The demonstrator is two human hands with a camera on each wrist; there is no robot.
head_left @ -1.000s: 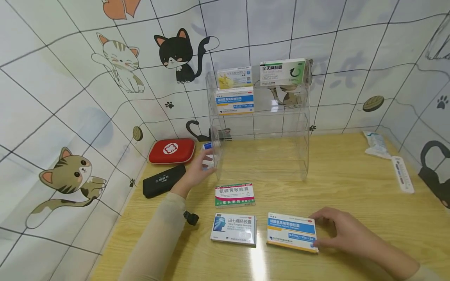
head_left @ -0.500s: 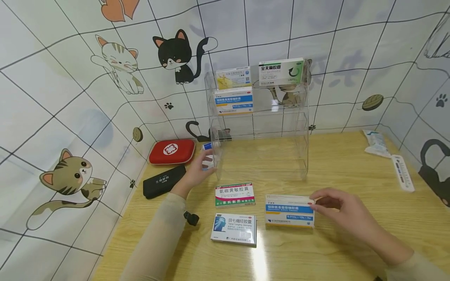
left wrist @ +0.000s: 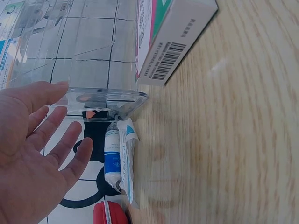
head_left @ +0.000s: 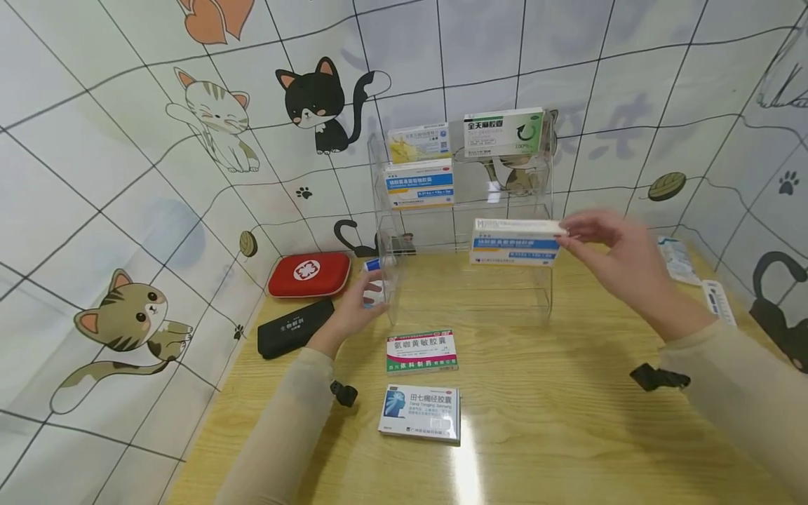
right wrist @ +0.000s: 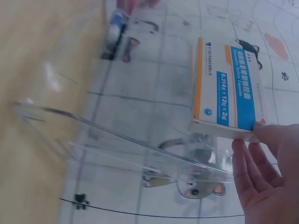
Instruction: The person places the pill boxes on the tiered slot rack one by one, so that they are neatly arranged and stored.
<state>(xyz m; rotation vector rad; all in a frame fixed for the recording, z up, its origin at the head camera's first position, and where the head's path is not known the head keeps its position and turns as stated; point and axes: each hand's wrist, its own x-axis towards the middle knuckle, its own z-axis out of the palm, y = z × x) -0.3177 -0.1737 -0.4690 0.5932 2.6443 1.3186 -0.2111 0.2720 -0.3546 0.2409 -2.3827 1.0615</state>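
Observation:
My right hand (head_left: 621,263) pinches a white, blue and orange capsule box (head_left: 514,244) by its right end, up in front of the clear acrylic rack (head_left: 467,308). The box's printed front also shows in the right wrist view. At the rack's left side, my left hand (head_left: 353,305) has its fingers spread, the thumb right at the rack's edge in the left wrist view. Three boxes sit in the rack: a yellow-and-white box (head_left: 419,144), a green-and-white box (head_left: 503,133) and another blue-and-white capsule box (head_left: 419,184) one tier lower.
On the table in front of the rack lie a green-and-pink box (head_left: 421,352) and a white-and-blue box (head_left: 419,412). To the left are a red zip case (head_left: 309,275), a black case (head_left: 295,328) and a blue-and-white tube (left wrist: 112,158). A white packet (head_left: 678,261) lies far right.
My right hand has lifted the capsule box off the table and carried it up and forward to the rack. The left hand has stayed at the rack's left side.

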